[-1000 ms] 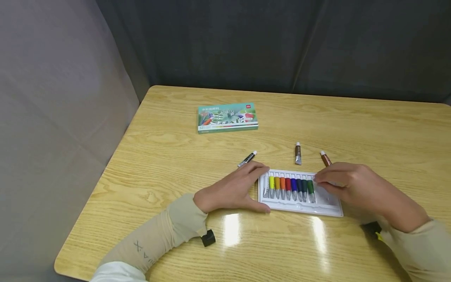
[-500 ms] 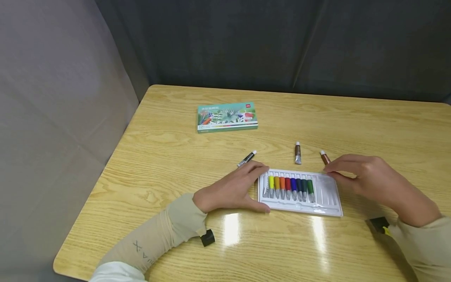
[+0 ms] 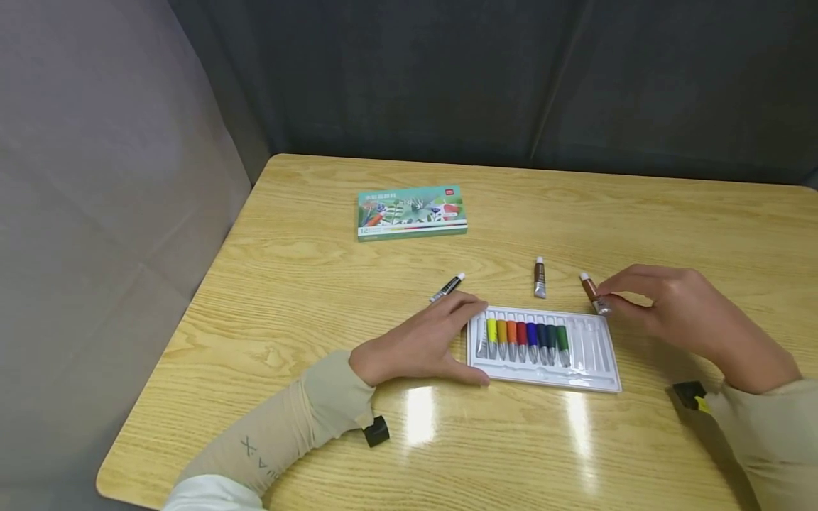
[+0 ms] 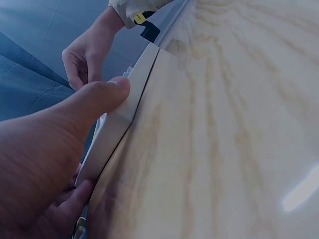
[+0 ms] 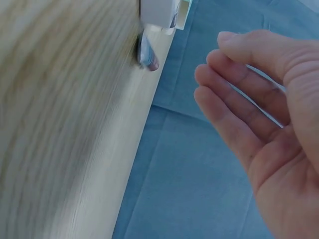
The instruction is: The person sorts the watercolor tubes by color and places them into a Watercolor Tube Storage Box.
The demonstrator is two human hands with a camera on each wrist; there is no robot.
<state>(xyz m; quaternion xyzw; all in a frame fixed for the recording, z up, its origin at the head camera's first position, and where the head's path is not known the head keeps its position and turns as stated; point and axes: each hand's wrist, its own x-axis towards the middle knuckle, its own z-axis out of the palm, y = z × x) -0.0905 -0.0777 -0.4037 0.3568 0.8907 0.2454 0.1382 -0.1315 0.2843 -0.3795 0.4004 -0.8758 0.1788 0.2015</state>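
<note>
My left hand [image 3: 431, 341] grips the left end of a white plastic tray [image 3: 537, 380], thumb along the near edge and fingers at the far corner. In the left wrist view the thumb presses the tray's white side wall [image 4: 107, 144]. Several paint tubes [image 3: 532, 342] lie side by side in the tray, from white and yellow to green; slots at its right end are bare. Just beyond its far right corner lies a reddish-brown paint tube [image 3: 591, 289]. My right hand [image 3: 680, 312] is at that tube's lower end, fingers loosely bent and holding nothing in the right wrist view.
A black paint tube [image 3: 449, 286] lies beyond the left hand. Another brown tube [image 3: 540, 277] lies behind the tray. Farther back on the wooden table [image 3: 307, 277] is a green illustrated paint box [image 3: 412, 213]. Dark cloth [image 3: 409, 78] hangs behind the table.
My right hand has moved right and away from over the tray, to beside the reddish-brown tube, uncovering the bare slots. The left hand has stayed on the tray.
</note>
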